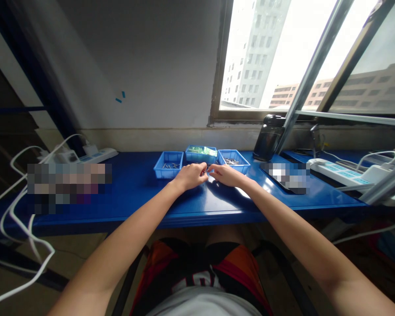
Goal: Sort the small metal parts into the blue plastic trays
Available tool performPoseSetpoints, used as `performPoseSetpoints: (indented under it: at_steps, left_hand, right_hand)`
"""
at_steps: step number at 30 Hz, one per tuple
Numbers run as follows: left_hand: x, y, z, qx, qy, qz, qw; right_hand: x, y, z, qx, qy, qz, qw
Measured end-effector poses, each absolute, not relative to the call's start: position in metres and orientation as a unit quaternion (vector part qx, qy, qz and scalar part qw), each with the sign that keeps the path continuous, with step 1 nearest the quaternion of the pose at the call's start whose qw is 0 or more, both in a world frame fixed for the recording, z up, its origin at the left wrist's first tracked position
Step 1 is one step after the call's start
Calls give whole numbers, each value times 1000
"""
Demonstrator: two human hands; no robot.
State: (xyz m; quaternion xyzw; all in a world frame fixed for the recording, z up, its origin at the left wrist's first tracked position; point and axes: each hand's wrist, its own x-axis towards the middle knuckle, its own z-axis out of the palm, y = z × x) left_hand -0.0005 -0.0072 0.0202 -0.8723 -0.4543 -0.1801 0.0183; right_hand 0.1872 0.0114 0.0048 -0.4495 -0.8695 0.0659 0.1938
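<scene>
My left hand and my right hand rest close together on the blue table, fingertips nearly meeting in a pinch over something too small to make out. Just behind them stand three small blue trays: the left tray holds small metal pieces, the middle tray holds a greenish packet, and the right tray holds more small metal pieces.
A white power strip with white cables lies at the back left. A black device stands by the window at the right, with another power strip and a flat dark object beside it. A metal frame bar slants across the right.
</scene>
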Motion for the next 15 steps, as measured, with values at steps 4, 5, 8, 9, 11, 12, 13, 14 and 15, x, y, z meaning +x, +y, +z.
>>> performPoseSetpoints:
  at_steps: [4,5,8,9,11,12,13,14,15]
  left_hand:
    - [-1,-4,17,-872,-462,-160,23]
    - [-1,-3,17,-874,-461,-154,23]
    - [0,-3,15,-879,-453,-144,28]
    - [0,-4,15,-880,-452,-142,29]
    - [1,-4,15,-880,-453,-142,29]
    - [1,-4,15,-878,-456,-141,27]
    - [1,-4,14,-875,-462,-141,25]
    - [0,-4,14,-873,-467,-140,24]
    - [0,-3,14,-870,-473,-139,23]
  right_hand:
    - [187,11,4,-440,-873,43,204]
    - [186,11,4,-437,-875,42,204]
    - [186,10,3,-431,-879,47,196]
    - [186,11,3,-432,-880,49,194]
    - [186,11,3,-433,-879,50,192]
    - [186,11,3,-434,-879,48,193]
    - [187,12,3,-434,-879,46,193]
    - [187,12,3,-436,-878,44,193]
    - [188,13,3,-440,-876,41,193]
